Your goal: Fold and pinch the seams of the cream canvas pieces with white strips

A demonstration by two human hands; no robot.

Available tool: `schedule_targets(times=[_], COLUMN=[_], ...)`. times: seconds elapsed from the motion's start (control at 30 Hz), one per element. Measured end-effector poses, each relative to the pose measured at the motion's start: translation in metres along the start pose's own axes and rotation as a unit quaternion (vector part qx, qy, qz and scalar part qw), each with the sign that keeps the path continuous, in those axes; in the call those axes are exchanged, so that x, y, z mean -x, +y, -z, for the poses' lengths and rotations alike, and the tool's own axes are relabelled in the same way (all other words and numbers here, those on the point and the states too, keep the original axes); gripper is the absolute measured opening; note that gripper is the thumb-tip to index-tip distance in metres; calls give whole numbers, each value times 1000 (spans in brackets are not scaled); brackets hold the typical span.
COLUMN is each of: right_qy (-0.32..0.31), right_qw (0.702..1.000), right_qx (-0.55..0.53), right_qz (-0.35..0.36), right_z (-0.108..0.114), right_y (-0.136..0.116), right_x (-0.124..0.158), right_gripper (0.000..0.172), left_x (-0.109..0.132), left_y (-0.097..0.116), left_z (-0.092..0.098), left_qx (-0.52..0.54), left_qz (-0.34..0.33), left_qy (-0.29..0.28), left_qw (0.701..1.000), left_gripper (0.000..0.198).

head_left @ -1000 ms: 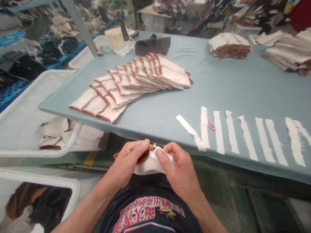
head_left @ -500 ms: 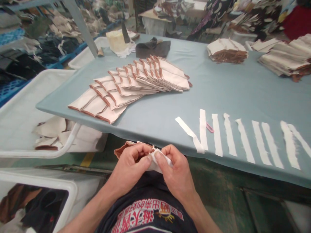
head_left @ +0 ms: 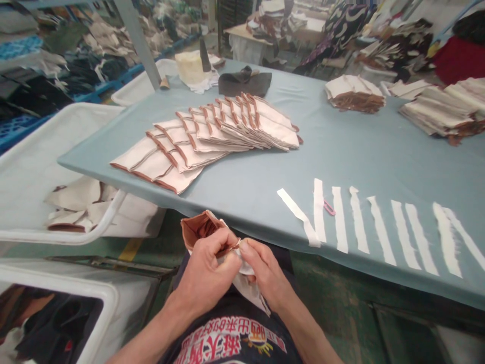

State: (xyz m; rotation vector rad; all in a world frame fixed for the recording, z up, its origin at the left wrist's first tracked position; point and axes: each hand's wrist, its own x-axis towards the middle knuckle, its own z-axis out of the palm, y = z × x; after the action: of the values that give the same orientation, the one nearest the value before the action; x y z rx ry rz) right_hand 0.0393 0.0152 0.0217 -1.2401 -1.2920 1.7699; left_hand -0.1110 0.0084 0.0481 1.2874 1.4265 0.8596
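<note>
My left hand [head_left: 210, 270] is closed, pinching the edge of a cream cloth piece with brown lining [head_left: 194, 230] in front of the table's near edge. The piece gapes like a tube or pouch at its left end. Close beside it, my right hand [head_left: 265, 268] is closed too, thumb and fingers pinching the same piece, whose pale part hangs below the fingers. The exact grip point lies partly hidden between both hands. Ahead on the table, similar cream pieces with brown edges [head_left: 212, 129] lie in an overlapping fan. To the right are several white cloth strips [head_left: 340, 220] and a pink clip [head_left: 329, 207].
The blue-grey table [head_left: 246, 192] spans the view. Stacks of cream cloth [head_left: 354, 91] stand at its back right. A dark folded cloth [head_left: 244, 83] lies at the back. White bins [head_left: 109, 298] with cloth pieces stand left. A person in patterned clothing [head_left: 346, 25] is beyond the table.
Both hands have shifted slightly downward and changed their pinch. More of the piece's brown opening shows at left, and its pale part now hangs below my right hand. The view has tilted a little.
</note>
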Motion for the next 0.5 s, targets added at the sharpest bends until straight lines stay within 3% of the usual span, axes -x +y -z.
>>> schedule_targets(times=[0.17,0.27,0.5], right_qy=[-65,-82,-14], right_qw=[995,991,996], right_qx=[28,29,81], right_qz=[66,103,41], right_z=[1,0,2], right_y=[1,-6,-33], right_x=[-7,-7,18], right_gripper=[55,55,37], left_x=[-6,-9,-10], left_y=[3,6,18], left_z=[11,19,32], left_qx=[93,117,117], left_qz=[11,-5,-16], left_qy=[-81,-94,-128], left_qw=[992,989,985], left_gripper=[12,13,16])
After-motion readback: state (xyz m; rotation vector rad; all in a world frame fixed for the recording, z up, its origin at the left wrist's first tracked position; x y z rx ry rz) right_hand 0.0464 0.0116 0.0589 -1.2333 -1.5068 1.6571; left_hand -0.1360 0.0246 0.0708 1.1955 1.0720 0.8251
